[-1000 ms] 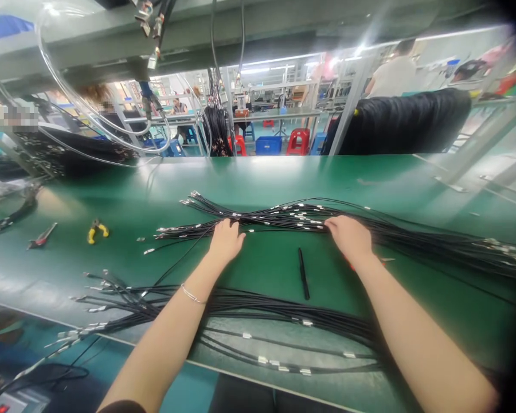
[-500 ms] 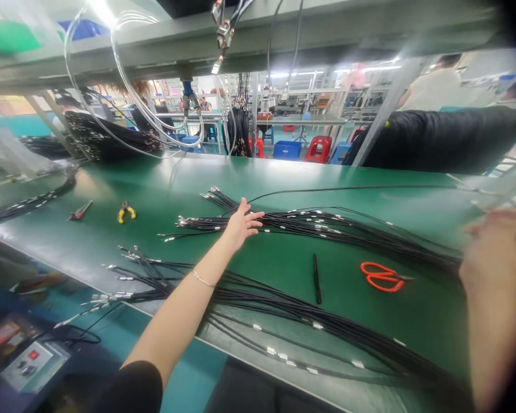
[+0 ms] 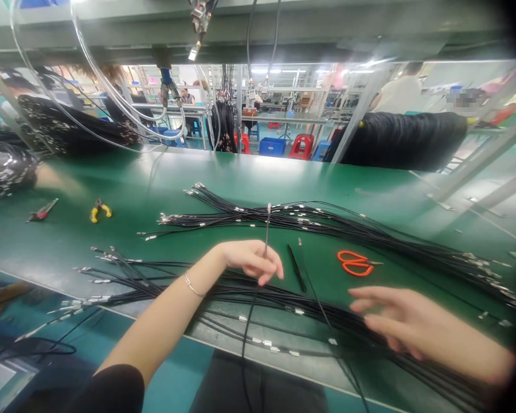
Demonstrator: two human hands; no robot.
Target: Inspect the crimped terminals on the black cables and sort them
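Observation:
My left hand point(image 3: 253, 261) pinches a thin black cable point(image 3: 250, 318) between its fingers. The cable's tip points up above the hand, and its length hangs down over the table's front edge. Fingers apart, my right hand point(image 3: 406, 321) hovers over the near bundle of black cables point(image 3: 309, 304) and appears to hold nothing. Another single cable point(image 3: 320, 304) slants between the hands, its metal end close to a black pen-like stick point(image 3: 296, 268). Beyond the hands lies a second cable bundle point(image 3: 279, 218) with white labels. Orange-handled scissors point(image 3: 355, 264) rest between the two bundles.
Yellow-handled pliers point(image 3: 100, 211) and a red-handled tool point(image 3: 43, 211) lie on the green table point(image 3: 223, 172) at left. A shiny black coil point(image 3: 4, 169) is at the far left edge. Clear tubes point(image 3: 86, 46) and connectors point(image 3: 200, 23) hang from the overhead beam.
My left hand has left the far bundle, come nearer and taken hold of a single cable. My right hand has moved inward from the right edge. The view has shifted right.

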